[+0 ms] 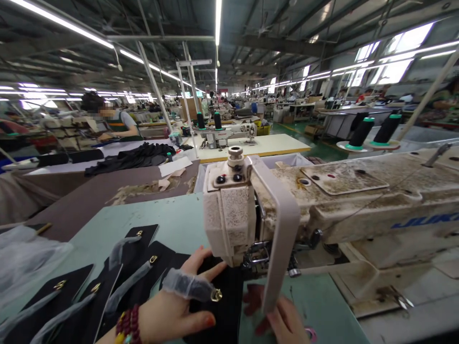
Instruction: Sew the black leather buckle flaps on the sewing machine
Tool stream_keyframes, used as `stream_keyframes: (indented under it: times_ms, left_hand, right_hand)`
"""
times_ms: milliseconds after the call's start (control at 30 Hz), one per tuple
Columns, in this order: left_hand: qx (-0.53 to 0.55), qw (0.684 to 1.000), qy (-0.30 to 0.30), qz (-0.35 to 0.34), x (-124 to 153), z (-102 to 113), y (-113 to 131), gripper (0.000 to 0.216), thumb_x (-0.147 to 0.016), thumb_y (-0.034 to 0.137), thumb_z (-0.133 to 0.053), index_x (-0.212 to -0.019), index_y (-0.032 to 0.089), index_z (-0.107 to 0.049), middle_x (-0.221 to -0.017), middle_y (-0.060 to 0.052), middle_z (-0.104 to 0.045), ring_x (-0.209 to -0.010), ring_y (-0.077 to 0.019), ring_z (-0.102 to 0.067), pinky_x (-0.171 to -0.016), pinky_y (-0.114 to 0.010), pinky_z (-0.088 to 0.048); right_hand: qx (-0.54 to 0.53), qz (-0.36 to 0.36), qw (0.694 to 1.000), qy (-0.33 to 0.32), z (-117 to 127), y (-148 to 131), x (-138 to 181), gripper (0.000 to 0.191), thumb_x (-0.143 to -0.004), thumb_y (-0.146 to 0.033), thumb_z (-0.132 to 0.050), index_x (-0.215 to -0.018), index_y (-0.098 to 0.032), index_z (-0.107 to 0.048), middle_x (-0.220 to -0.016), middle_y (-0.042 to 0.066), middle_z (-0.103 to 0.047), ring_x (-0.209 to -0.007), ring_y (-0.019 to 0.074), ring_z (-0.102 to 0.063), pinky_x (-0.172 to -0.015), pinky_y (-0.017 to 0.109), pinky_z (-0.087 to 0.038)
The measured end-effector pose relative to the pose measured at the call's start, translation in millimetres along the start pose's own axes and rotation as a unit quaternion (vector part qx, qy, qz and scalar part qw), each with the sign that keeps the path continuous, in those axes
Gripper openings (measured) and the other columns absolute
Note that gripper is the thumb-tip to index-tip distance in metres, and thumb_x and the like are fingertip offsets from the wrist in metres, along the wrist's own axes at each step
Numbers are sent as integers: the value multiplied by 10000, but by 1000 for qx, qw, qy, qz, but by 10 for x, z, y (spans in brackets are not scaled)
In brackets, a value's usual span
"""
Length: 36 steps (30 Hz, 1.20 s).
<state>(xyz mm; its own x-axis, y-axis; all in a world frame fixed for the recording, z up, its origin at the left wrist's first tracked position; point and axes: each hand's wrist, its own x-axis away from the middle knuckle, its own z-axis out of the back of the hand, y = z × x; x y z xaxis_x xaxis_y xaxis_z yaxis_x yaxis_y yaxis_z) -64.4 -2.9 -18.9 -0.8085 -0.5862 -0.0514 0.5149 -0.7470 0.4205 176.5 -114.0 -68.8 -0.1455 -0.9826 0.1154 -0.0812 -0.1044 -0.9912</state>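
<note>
Rows of workstations stretch across a garment factory floor under strip lights. At the near pale green table (179, 224), a black fabric piece (224, 306) with a gold ring (216, 295) lies under the head of a worn cream sewing machine (322, 205). The left hand (179, 306), fingers spread, presses flat on it; the right hand (283, 317), fingers loosely apart, rests beside it, partly hidden. Similar black pieces (71, 296) lie to the left. Far left, a person (114, 122) works.
</note>
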Motion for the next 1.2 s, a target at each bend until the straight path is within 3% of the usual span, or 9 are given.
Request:
stream_keyframes:
  times_ms: [100, 233, 367, 533, 667, 833, 1033, 1200]
  left_hand:
    - [-19, 1000, 15, -14, -120, 35, 117, 693, -827, 626, -589, -1436, 327, -442, -1447, -112, -470, -1274, -372, -484, -1052, -528, -441]
    - [-33, 999, 22, 0, -225, 132, 342, 546, -863, 531, -589, -1365, 328, -523, -1285, -94, -590, -1129, -323, -562, -974, -523, -491]
    - [-46, 997, 14, 54, -196, 114, 510, 567, -879, 561, -548, -1401, 351, -480, -1225, -103, -586, -1084, -319, -551, -943, -551, -478]
    - [-50, 993, 16, 105, -196, 34, 633, 559, -886, 574, -525, -1397, 349, -489, -1241, -99, -562, -1092, -310, -519, -972, -531, -441]
    - [-56, 988, 39, 136, -207, -5, 682, 567, -886, 551, -537, -1407, 335, -478, -1285, -99, -540, -1113, -314, -494, -985, -527, -423]
    - [-40, 988, 57, 136, -202, -11, 691, 623, -818, 497, -654, -1397, 339, -484, -1279, -76, -536, -1145, -301, -481, -1049, -523, -373]
    - [-22, 991, 83, 106, -222, 27, 643, 534, -861, 487, -605, -1365, 332, -516, -1196, -81, -583, -1066, -282, -534, -951, -438, -474]
    - [-36, 990, 79, 108, -305, 59, 560, 485, -906, 477, -549, -1355, 295, -527, -1231, -95, -586, -1090, -287, -534, -951, -456, -474]
  right_hand:
    - [-40, -47, 998, -20, -251, -98, -178, 686, -799, -784, -536, -829, -111, -671, -718, 69, -599, -627, 168, -585, -475, 185, -459]
    - [15, -31, 999, 2, -340, -229, -244, 538, -837, -619, -565, -681, -103, -560, -611, 10, -447, -566, 112, -435, -477, 166, -310]
    - [25, -15, 999, 35, -309, -225, -213, 439, -833, -498, -555, -660, -95, -571, -637, 28, -482, -625, 123, -408, -549, 193, -305]
    - [49, -9, 999, -2, -221, -105, -284, 492, -840, -563, -531, -704, -97, -610, -704, 72, -586, -670, 161, -466, -580, 211, -355]
    - [37, -12, 999, -13, -196, -148, -304, 461, -829, -543, -560, -687, -105, -597, -664, 46, -547, -643, 149, -446, -565, 207, -331]
    - [14, -34, 999, -13, -191, -242, -231, 446, -821, -515, -587, -673, -95, -599, -655, 40, -534, -637, 142, -429, -573, 203, -320]
    - [13, -27, 999, -11, -175, -103, -247, 534, -807, -597, -609, -656, -86, -596, -648, 42, -515, -645, 144, -421, -579, 200, -319]
    - [-7, -20, 1000, -4, -216, -89, -284, 618, -802, -684, -604, -677, -79, -617, -651, 42, -512, -638, 131, -406, -561, 190, -319]
